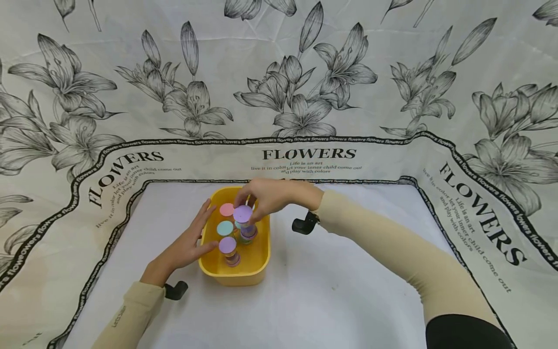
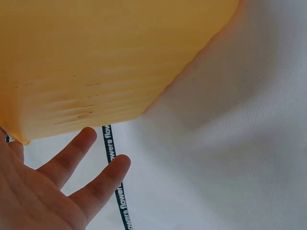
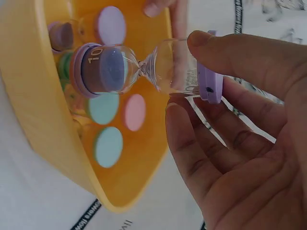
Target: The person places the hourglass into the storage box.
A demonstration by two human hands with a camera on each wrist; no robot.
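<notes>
My right hand (image 1: 274, 194) pinches a purple-capped hourglass (image 1: 242, 214) by its upper end, above a yellow basin (image 1: 235, 279). In the right wrist view the hourglass (image 3: 111, 69) has dark purple sand in its lower bulb, and the thumb lies by the cap. My left hand (image 1: 189, 245) rests along the basin's left rim with fingers extended and the thumb reaching over it. Its spread fingers show beside the basin wall (image 2: 86, 62) in the left wrist view. Inside the basin stand another purple-capped hourglass (image 1: 227, 245), a pink-capped one (image 1: 227, 209) and teal-capped ones (image 3: 108, 147).
The basin stands on a white tablecloth (image 1: 331, 291). Behind it rises a cloth backdrop (image 1: 305, 111) printed with flowers and lettering. A black wrist camera (image 1: 176, 291) is on the left wrist and another camera (image 1: 305, 223) on the right.
</notes>
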